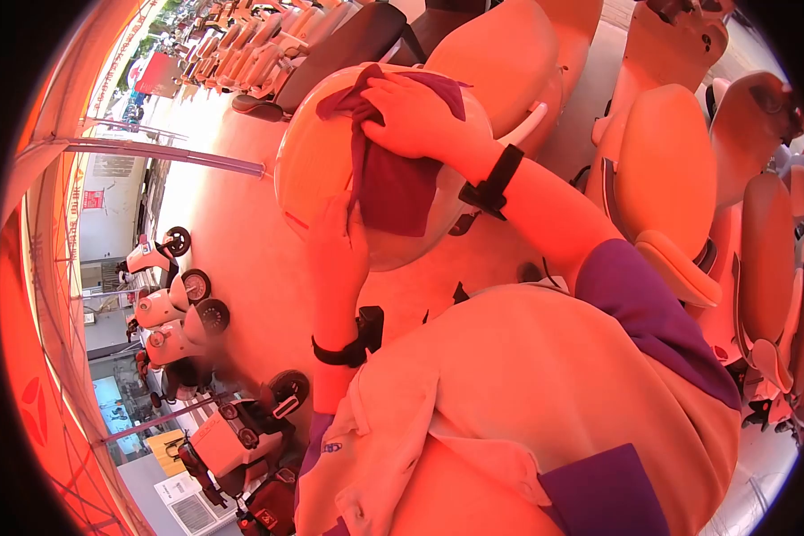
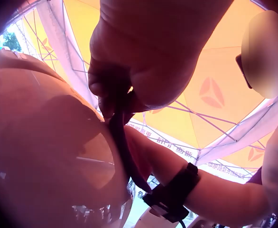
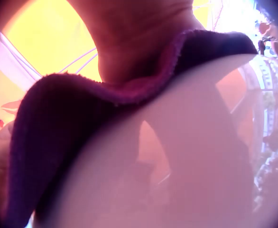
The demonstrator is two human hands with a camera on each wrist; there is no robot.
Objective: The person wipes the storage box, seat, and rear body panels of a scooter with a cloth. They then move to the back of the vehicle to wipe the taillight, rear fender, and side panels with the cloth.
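Observation:
A dark purple cloth (image 1: 400,192) lies draped over a glossy, rounded, pale shell (image 1: 317,152) that looks like scooter bodywork. My right hand (image 1: 424,116) presses on the cloth's upper part, fingers extended over it. Lower on the shell, my left hand (image 1: 338,246) rests at the near-left side, its fingertips beside the cloth's edge. From the left wrist, the left hand (image 2: 143,57) shows dark against the light, with the cloth (image 2: 122,147) just beyond its fingers. In the right wrist view the cloth (image 3: 58,118) bulges away from the shell (image 3: 177,142) in a fold; the right fingers are hidden.
Scooter seats (image 1: 670,170) stand close on the right, with a dark seat (image 1: 339,54) beyond the shell. Several small scooters (image 1: 165,308) are parked at left. A canopy pole (image 1: 179,154) reaches towards the shell. Black camera straps (image 1: 496,183) circle both wrists.

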